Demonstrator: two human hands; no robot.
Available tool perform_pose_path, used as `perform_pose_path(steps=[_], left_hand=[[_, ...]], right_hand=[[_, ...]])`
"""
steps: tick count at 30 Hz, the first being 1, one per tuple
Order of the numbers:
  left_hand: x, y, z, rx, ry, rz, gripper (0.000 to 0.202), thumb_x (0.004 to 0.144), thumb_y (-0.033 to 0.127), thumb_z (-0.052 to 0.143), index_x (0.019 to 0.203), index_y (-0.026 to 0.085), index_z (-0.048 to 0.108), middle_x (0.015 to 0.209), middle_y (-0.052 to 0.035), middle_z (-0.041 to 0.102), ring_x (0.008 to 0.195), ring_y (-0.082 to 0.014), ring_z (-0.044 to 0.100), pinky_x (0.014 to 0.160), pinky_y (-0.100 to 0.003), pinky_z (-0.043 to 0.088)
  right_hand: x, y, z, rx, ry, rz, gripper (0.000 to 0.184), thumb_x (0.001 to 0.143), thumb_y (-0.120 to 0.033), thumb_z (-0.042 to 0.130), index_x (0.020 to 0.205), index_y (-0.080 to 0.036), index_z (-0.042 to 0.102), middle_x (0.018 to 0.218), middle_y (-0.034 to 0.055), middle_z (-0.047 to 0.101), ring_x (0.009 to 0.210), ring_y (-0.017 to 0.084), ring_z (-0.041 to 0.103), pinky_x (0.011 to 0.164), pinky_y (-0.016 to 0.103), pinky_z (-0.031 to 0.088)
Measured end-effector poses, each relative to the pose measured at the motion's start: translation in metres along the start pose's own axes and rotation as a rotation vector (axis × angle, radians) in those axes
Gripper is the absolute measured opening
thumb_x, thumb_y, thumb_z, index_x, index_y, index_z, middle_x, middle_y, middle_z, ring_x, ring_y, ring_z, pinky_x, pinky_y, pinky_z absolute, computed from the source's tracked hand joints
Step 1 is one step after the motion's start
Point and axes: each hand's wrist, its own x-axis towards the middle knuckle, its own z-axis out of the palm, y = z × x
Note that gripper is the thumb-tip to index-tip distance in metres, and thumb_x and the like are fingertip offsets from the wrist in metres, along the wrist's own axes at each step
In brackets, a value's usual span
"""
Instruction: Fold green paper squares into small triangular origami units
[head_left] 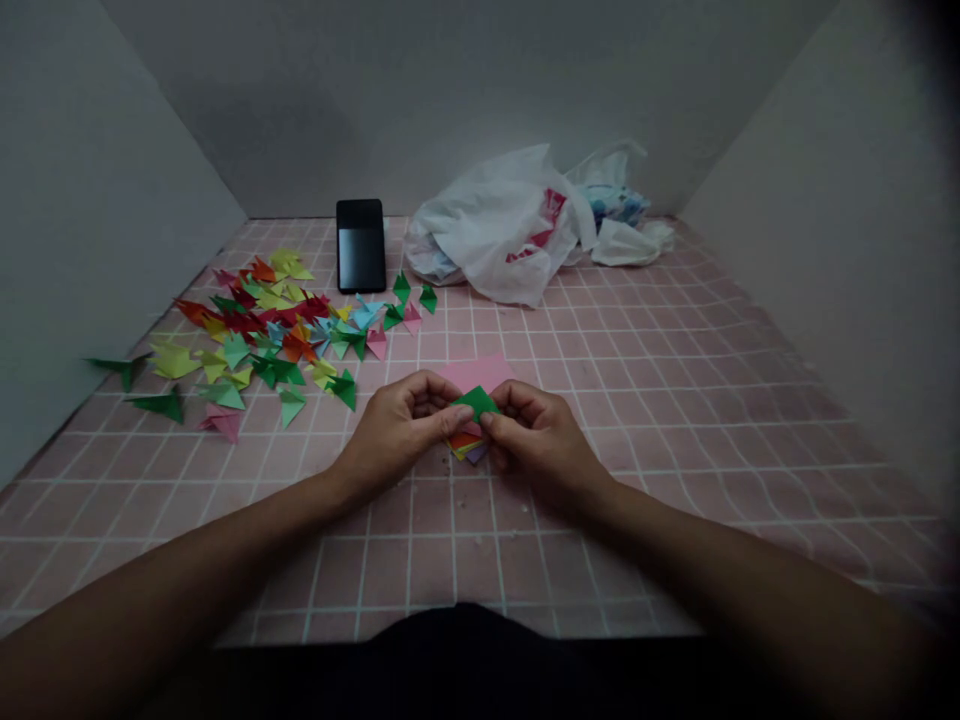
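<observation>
1 green paper (pixel 478 402) is pinched by your left hand (pixel 405 422) and your right hand (pixel 546 432), over coloured sheets (pixel 464 441); folded paper shapes (pixel 298 346) lie to your left.

— What are we seeing on the left of the table (pixel 675 400)?
— We're seeing paper figures (pixel 298 343) lying there, a phone (pixel 361 250) sitting at their far side.
— And right of that?
— We're finding a plastic bag (pixel 495 215); nearer, a paper piece (pixel 478 401) is sitting between left hand (pixel 401 425) and right hand (pixel 547 440), a sheet (pixel 480 371) lying behind.
</observation>
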Motion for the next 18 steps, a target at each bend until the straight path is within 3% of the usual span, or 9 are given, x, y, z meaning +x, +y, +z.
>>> perform_pose_path(steps=[4, 9, 14, 18], left_hand=[[-0.0018, 0.0009, -0.0003, 0.028, -0.072, -0.059, 0.021, 0.082, 0.033, 0.074, 0.078, 0.013, 0.068, 0.071, -0.0017, 0.071, 0.065, -0.0107, 0.065, 0.064, -0.022, 0.051], [-0.0019, -0.0007, -0.0004, -0.026, -0.077, -0.049, 0.021, 0.082, 0.032, 0.075, 0.076, 0.014, 0.067, 0.068, -0.0007, 0.07, 0.063, -0.0105, 0.065, 0.063, -0.022, 0.051], [-0.0026, -0.0024, 0.0008, -0.1, -0.086, -0.079, 0.022, 0.078, 0.03, 0.079, 0.085, 0.014, 0.067, 0.077, -0.0013, 0.073, 0.071, -0.0121, 0.07, 0.071, -0.024, 0.056], [-0.0015, -0.0031, 0.0004, -0.081, -0.091, -0.093, 0.019, 0.078, 0.028, 0.077, 0.081, 0.014, 0.064, 0.071, -0.0011, 0.072, 0.065, -0.0125, 0.069, 0.067, -0.025, 0.056]], right_hand=[[0.0003, 0.0004, -0.0013, 0.007, -0.031, 0.014, 0.02, 0.079, -0.031, 0.073, 0.076, -0.018, 0.058, 0.056, -0.0042, 0.062, 0.042, 0.007, 0.05, 0.041, 0.02, 0.034], [0.001, 0.0028, -0.0035, 0.058, -0.07, 0.024, 0.02, 0.082, -0.033, 0.072, 0.076, -0.018, 0.059, 0.06, -0.0025, 0.064, 0.042, 0.006, 0.05, 0.042, 0.021, 0.034], [0.0018, 0.0062, -0.0047, 0.012, -0.067, 0.034, 0.019, 0.083, -0.034, 0.071, 0.078, -0.018, 0.06, 0.059, -0.0029, 0.063, 0.043, 0.007, 0.051, 0.044, 0.022, 0.035], [0.0023, 0.0066, -0.0053, 0.016, -0.085, 0.024, 0.019, 0.084, -0.032, 0.072, 0.082, -0.018, 0.06, 0.068, -0.0003, 0.069, 0.05, 0.008, 0.057, 0.051, 0.023, 0.043]])
